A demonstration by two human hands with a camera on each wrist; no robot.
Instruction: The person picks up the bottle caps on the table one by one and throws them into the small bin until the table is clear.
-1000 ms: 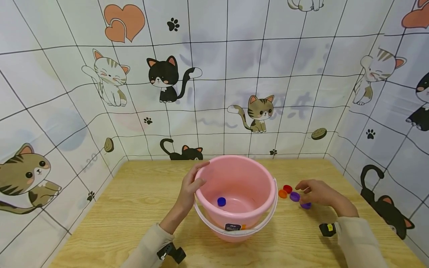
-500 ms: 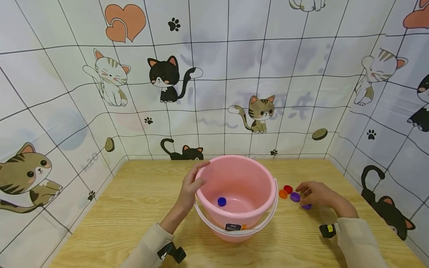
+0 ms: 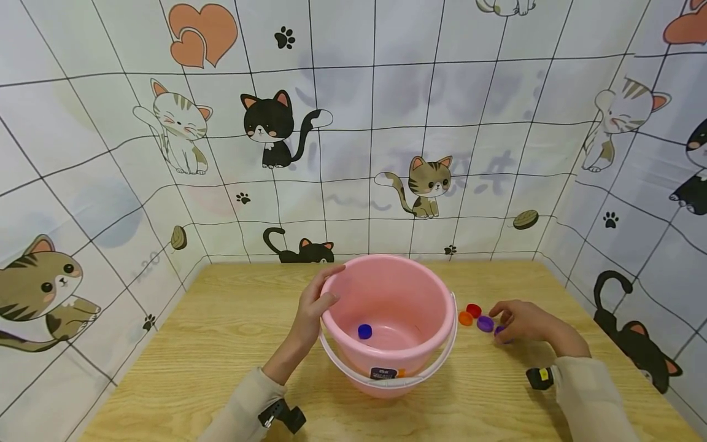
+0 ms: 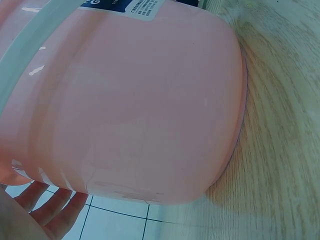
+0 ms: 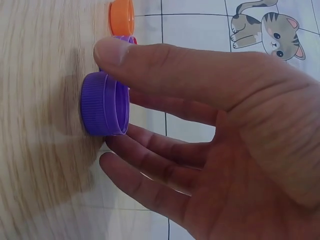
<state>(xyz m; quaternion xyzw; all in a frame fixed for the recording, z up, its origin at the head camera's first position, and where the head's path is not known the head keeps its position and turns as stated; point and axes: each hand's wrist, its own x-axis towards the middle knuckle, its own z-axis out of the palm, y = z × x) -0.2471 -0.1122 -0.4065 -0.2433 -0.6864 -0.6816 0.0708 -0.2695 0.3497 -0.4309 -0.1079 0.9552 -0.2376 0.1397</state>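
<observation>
A pink bucket (image 3: pixel 386 356) stands on the table, tilted slightly toward the camera, with a blue cap (image 3: pixel 364 331) on its inside bottom. My left hand (image 3: pixel 312 310) grips the left rim, thumb inside; in the left wrist view its fingers (image 4: pixel 59 210) lie against the outer wall (image 4: pixel 150 100). My right hand (image 3: pixel 525 320) has thumb and fingers around a purple cap (image 5: pixel 102 107), thumb on one side and a fingertip on the other. A second purple cap (image 3: pixel 485 323), an orange cap (image 3: pixel 466 318) and a red cap (image 3: pixel 473 310) lie beside it.
The wooden table (image 3: pixel 221 325) meets a cat-printed tiled sheet (image 3: pixel 342 147) at the back and sides. A white handle (image 3: pixel 381 384) hangs down the bucket's front. The loose caps lie between the bucket and my right hand.
The purple cap at my right hand has shifted slightly away from me, and the fingers have closed in around it. My left hand and the bucket stay in place.
</observation>
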